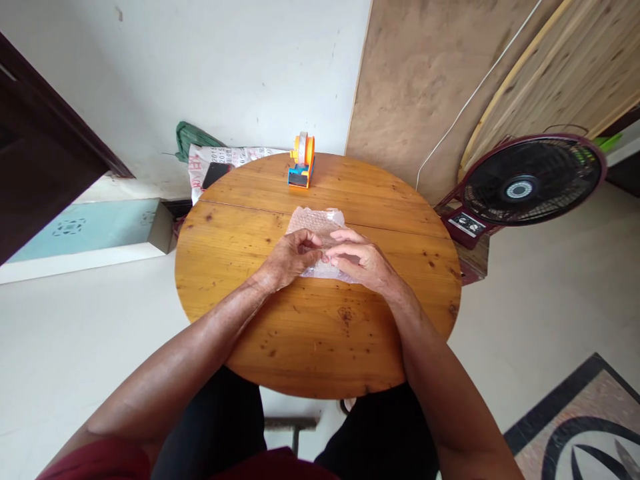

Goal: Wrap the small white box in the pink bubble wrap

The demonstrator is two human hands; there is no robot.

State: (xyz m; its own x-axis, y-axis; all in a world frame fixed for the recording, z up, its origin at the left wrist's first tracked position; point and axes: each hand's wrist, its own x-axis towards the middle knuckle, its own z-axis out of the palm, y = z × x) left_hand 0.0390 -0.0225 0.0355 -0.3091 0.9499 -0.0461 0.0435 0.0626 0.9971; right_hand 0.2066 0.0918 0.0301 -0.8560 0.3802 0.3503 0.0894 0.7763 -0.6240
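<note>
A pinkish, see-through sheet of bubble wrap (314,220) lies at the middle of the round wooden table, apparently folded over. My left hand (295,255) is at its left side, thumb and forefinger closed together on the wrap. From the right, my right hand (364,259) reaches over it, with thumb and forefinger tips drawn close together on the wrap near the left fingertips. Its other fingers stretch out over the sheet. Whether anything lies inside the wrap, I cannot tell. Beyond it stands an orange and blue tape dispenser (301,163) with a roll of clear tape.
The round wooden table (310,333) stands close to a white wall. A dark red fan (523,187) is at its right. Behind the left rim are a printed white sack (235,157) and a dark phone-like object (216,175). A white cord (463,110) hangs at the back.
</note>
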